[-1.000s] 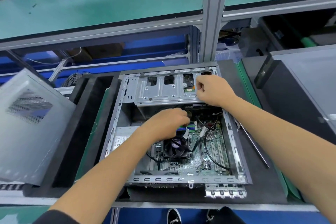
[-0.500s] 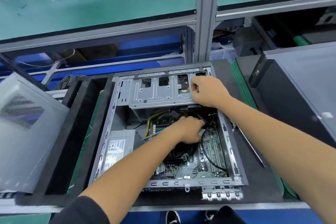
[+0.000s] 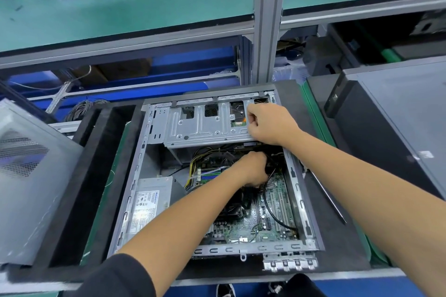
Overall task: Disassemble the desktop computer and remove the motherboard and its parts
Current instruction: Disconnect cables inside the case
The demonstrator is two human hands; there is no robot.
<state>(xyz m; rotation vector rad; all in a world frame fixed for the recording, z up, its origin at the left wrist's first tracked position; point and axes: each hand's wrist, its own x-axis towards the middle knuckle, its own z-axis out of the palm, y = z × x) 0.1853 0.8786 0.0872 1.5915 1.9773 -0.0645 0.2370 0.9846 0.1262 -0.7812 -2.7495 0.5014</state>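
Early in the teardown, by the look of it. Side cover already off: grey perforated metal side panel [image 3: 26,176] propped at the left of the desk [image 3: 337,236]. Open silver steel desktop case [image 3: 135,188] lying flat on the black mat, green motherboard [image 3: 270,214] seated inside with black CPU fan [image 3: 233,210], black looping cable [image 3: 272,214] and yellow-black power leads [image 3: 193,169] attached, silver power supply box with white label [image 3: 152,200] mounted at lower left, grey stamped drive cage [image 3: 205,125] in place across the top. Probably at the unplugging stage; board, fan, supply and cage all left to come out.

Left hand [image 3: 251,169] reaching deep under the cage edge, fingers curled around a black cable or plug [image 3: 271,163] near the top right of the board; exact grip hidden. Right hand [image 3: 268,123] curled over the cage's right end, gripping its edge. Slim dark screwdriver [image 3: 328,196] lying on the mat, right of the case.
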